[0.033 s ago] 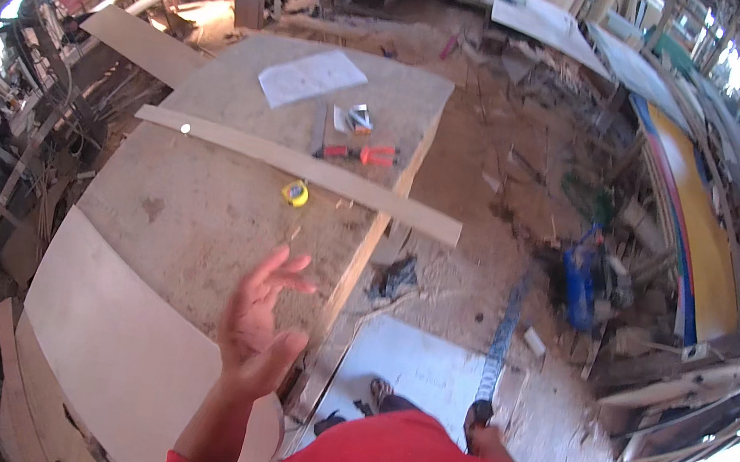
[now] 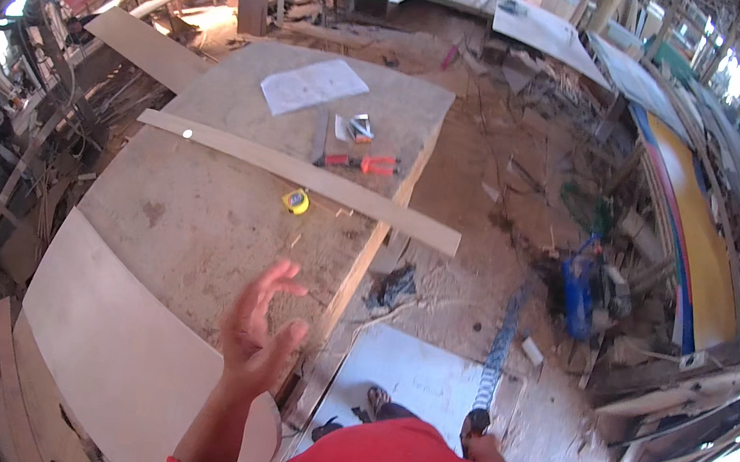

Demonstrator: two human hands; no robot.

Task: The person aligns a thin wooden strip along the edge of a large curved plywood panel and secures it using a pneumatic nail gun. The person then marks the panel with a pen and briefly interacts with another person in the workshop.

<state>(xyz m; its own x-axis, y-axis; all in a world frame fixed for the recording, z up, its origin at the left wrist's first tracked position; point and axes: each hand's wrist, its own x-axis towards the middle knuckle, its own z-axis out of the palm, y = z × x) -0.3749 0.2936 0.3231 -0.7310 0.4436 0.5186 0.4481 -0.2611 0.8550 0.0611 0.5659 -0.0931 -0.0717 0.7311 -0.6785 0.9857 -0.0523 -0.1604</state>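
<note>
My left hand (image 2: 260, 335) is raised over the worktable (image 2: 194, 231), fingers curved and apart, with nothing in it. Beneath it lies a pale white panel (image 2: 119, 326) on the near left of the table. Low at my right side, my right hand (image 2: 488, 450) is wrapped round a dark tool (image 2: 477, 422), mostly hidden, at the end of a blue coiled air hose (image 2: 498, 350). A yellow tape measure (image 2: 296, 202) sits beyond my left hand. Farther off, a long thin wooden strip (image 2: 310, 180) crosses the table and overhangs its right edge.
Past the strip lie red-handled pliers (image 2: 371, 165), a small box (image 2: 360, 128) and a paper sheet (image 2: 314, 88). A white board (image 2: 405, 374) is on the floor by my feet. Blue equipment (image 2: 578, 290) and stacked coloured sheets (image 2: 684, 225) stand to the right, amid scraps.
The thumb and fingers of my left hand have drawn slightly closer together. The view has tipped a little, so the table things appear slightly lower. My right hand keeps its hold.
</note>
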